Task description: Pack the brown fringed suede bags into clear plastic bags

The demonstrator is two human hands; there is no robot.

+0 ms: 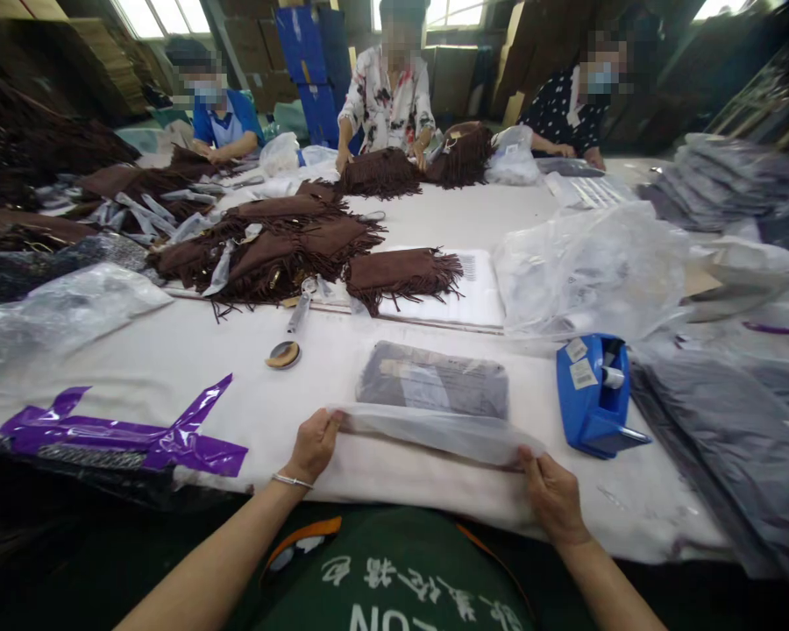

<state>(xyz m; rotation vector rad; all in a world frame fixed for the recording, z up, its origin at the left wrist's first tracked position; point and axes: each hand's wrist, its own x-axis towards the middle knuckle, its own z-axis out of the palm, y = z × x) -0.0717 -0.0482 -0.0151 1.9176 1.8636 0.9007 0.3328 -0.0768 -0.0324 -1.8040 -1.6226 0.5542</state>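
Note:
A clear plastic bag (434,386) with a folded grey garment inside lies on the white table (237,350) in front of me. Its open flap (434,432) is stretched toward me. My left hand (312,445), with a thin bracelet at the wrist, pinches the flap's left end. My right hand (552,495) pinches the flap's right end. Both hands are closed on the plastic near the table's front edge.
A blue tape dispenser (595,394) stands right of the bag. Stacks of bagged grey garments (729,421) lie at right, purple plastic strips (124,434) at left, brown fringed pieces (289,245) mid-table. Three people work at the far side.

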